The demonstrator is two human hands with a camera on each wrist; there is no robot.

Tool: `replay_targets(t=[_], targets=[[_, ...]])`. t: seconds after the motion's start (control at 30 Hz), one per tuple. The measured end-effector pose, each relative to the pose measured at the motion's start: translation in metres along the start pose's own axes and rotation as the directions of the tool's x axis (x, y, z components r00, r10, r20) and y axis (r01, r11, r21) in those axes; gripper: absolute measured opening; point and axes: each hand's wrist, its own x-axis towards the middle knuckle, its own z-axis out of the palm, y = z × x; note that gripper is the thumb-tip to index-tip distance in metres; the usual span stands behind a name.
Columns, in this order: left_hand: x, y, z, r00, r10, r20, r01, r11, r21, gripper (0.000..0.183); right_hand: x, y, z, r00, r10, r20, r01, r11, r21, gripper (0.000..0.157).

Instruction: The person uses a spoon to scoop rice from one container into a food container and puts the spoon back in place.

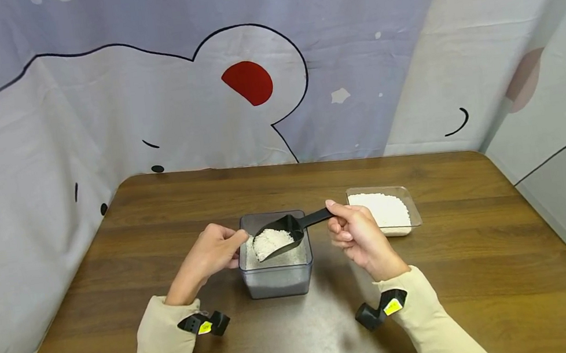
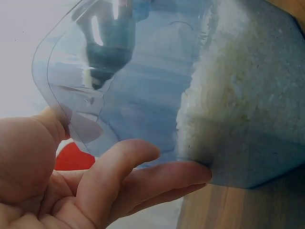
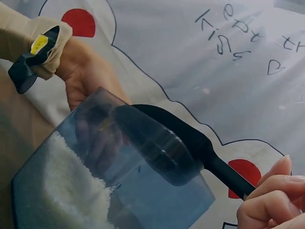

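A black scoop [image 1: 289, 228] with white rice [image 1: 272, 243] in its bowl lies tilted over the mouth of a bluish see-through container [image 1: 279, 282]. My right hand [image 1: 363, 238] grips the scoop's handle, thumb along its end. With my left hand [image 1: 213, 253] I hold the container's left side, thumb at the rim and fingers [image 2: 162, 183] along the outer wall. Through the wall, rice [image 2: 243, 95] shows banked inside the container. In the right wrist view the scoop's bowl [image 3: 167, 138] reaches below the rim, partly seen through the wall.
A shallow clear tray [image 1: 413, 208] of white rice stands right of the container, partly behind my right hand. The brown wooden table [image 1: 171, 204] ends at a printed curtain [image 1: 176, 113] along its back. More curtain hangs at both sides.
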Motion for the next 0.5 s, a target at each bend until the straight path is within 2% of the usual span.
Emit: replay_targets(t=[0.27, 0.5], targets=[[0.000, -0.001, 0.000, 1.000, -0.002, -0.004, 0.002, 1.000, -0.006, 0.030, -0.001, -0.013, -0.008, 0.999, -0.016, 0.037, 0.014, 0.998, 0.055, 0.042], [0.000, -0.001, -0.001, 1.000, 0.008, 0.002, -0.008, 1.000, -0.004, 0.031, -0.003, -0.033, -0.025, 0.997, -0.049, 0.063, 0.041, 0.990, 0.136, 0.044]])
